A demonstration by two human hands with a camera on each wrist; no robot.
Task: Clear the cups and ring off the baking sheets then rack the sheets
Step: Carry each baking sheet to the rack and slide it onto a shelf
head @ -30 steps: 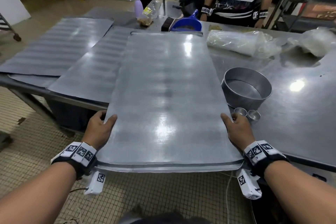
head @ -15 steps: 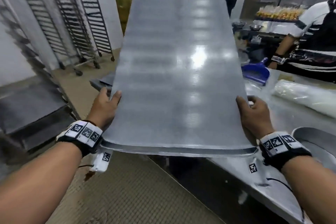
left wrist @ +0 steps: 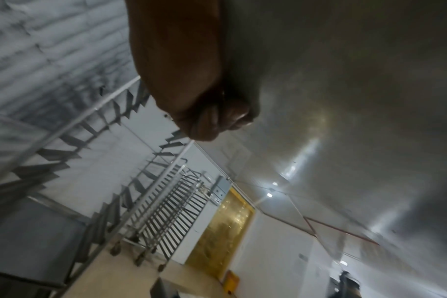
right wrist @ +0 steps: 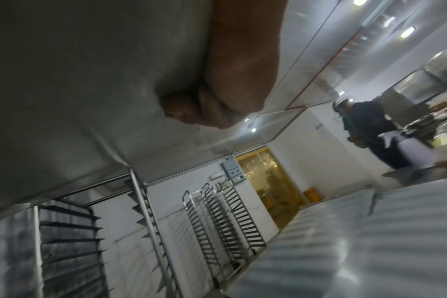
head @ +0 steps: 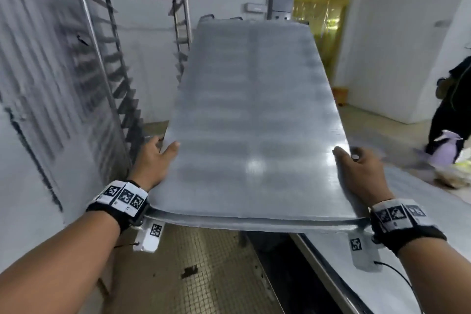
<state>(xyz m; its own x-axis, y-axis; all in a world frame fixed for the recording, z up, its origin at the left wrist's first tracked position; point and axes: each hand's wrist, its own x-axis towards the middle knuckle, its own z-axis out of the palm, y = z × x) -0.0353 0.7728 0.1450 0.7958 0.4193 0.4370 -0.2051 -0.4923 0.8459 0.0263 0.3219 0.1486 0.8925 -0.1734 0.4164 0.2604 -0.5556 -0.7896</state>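
A long bare metal baking sheet (head: 252, 120) is held level in the air in front of me, lengthwise away from me. My left hand (head: 155, 158) grips its left edge, thumb on top and fingers curled beneath (left wrist: 212, 121). My right hand (head: 362, 168) grips the right edge the same way, fingers under the sheet (right wrist: 191, 113). A tall steel tray rack (head: 114, 64) with angled runners stands ahead to the left, close to the sheet's far left corner. No cups or ring are in view.
More empty racks (right wrist: 225, 213) stand along the white wall near a yellow strip-curtain doorway (head: 323, 25). The steel table edge (head: 331, 275) runs at lower right, with another sheet (right wrist: 370, 231) lying on it. A person in dark clothes (head: 448, 109) stands at far right.
I have lifted the sheet off the table and turned left with it, from facing the table to facing the racks. Both hands kept their grip on its edges.
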